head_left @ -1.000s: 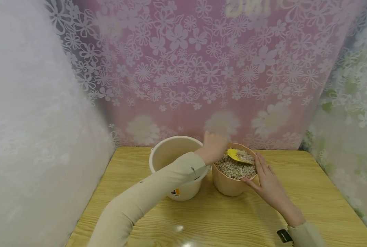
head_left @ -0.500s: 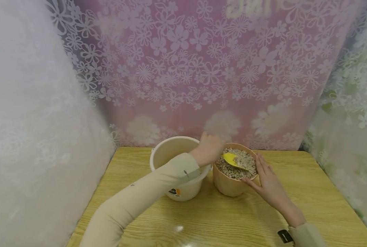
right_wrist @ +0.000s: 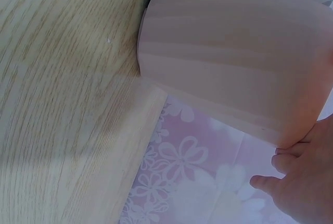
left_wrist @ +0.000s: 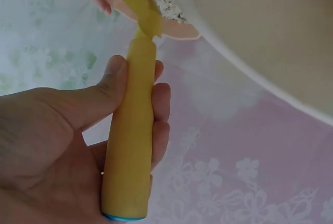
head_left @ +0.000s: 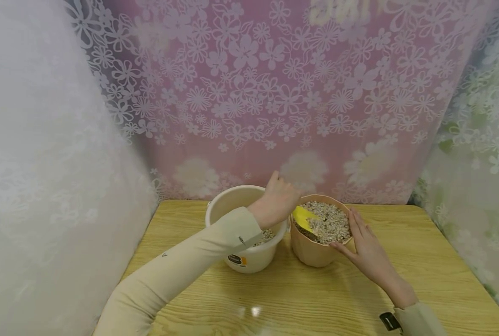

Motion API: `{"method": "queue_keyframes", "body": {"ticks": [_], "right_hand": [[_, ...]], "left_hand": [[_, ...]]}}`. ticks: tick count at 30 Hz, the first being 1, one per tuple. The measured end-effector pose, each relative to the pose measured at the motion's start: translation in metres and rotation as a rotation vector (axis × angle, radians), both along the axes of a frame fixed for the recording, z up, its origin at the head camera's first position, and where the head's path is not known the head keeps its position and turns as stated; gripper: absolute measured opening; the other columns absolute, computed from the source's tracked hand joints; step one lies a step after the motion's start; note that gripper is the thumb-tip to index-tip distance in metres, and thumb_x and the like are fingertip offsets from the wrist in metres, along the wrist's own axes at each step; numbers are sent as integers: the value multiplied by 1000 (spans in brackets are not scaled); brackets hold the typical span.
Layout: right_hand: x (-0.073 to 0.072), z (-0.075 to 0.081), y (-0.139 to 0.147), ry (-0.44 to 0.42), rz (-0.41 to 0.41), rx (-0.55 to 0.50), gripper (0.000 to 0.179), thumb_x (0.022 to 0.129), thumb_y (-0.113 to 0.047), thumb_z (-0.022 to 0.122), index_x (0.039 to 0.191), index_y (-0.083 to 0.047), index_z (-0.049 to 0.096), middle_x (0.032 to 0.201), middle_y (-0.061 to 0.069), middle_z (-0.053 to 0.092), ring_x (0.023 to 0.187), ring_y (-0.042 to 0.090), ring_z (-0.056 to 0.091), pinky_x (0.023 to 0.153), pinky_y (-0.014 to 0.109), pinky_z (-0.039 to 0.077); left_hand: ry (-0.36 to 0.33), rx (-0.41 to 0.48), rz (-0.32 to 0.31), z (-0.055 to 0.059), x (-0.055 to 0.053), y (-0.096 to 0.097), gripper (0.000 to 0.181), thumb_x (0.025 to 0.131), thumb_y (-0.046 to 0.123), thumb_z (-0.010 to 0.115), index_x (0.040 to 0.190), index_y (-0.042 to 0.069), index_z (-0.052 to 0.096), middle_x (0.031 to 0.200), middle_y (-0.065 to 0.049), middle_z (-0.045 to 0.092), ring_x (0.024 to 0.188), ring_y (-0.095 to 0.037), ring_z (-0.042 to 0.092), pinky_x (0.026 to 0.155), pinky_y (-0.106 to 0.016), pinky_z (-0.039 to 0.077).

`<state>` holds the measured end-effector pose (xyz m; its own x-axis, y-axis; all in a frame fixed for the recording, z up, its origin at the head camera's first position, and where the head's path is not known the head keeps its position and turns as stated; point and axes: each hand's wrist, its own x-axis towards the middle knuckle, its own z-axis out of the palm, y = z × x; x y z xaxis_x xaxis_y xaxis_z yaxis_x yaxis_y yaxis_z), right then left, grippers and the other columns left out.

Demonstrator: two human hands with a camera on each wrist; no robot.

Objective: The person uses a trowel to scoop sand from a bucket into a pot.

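My left hand grips the yellow handle of a hand trowel, thumb on one side and curled fingers on the other. In the head view the trowel's yellow blade lies at the left inner rim of a peach-coloured flowerpot. Pale coarse granules fill that pot nearly to the rim; some of them seem to be on the blade. With extended fingers, my right hand rests against the pot's right side and front rim. To the left stands a white bucket, partly covered by my left forearm.
Some granules lie inside the bucket. Both containers stand side by side on a wood-grain table. A pink floral curtain hangs just behind the table, with pale sheets at both sides.
My left hand has shifted left, drawing the trowel blade from the pot's middle to its left rim. Granules in the bucket have come into view. My right hand stays on the pot.
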<state>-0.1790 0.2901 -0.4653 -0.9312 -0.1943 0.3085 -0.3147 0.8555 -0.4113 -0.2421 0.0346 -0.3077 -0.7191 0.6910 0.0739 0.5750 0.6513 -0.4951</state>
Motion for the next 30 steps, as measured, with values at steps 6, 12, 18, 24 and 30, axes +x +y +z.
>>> {"method": "queue_keyframes", "body": {"ticks": [6,12,18,24,30], "right_hand": [[1,1,0,-4,0,-7,102,97,-46,66,162,-5,-3,167,24,0,155,38,1,118,64,9],[0,0,1,4,2,1,102,97,-46,65,161,-4,-2,167,23,0,155,38,2,119,62,8],[0,-1,0,19,8,10,102,97,-45,66,161,-4,-1,167,25,2,154,41,4,118,63,9],[-2,0,0,20,12,25,102,97,-46,66,162,-5,-2,167,25,3,154,40,4,119,63,8],[-2,5,-6,55,41,62,101,96,-46,67,161,-2,3,167,24,6,154,41,9,120,61,4]], "left_hand": [[191,-70,-27,4,3,0,30,106,17,54,78,28,57,63,9,41,69,-13,31,77,-32,20],[203,48,29,6,0,-15,15,104,29,58,91,24,64,84,8,61,83,-15,43,84,-32,30],[3,221,156,8,-5,-46,24,99,42,61,113,24,68,106,5,70,92,-15,51,86,-33,34],[-13,394,186,-9,-5,-92,14,99,30,63,107,20,69,100,1,71,83,-19,52,79,-34,30],[-13,412,267,-23,-3,-126,17,101,29,61,105,18,73,92,0,71,77,-18,52,73,-33,29]]}}
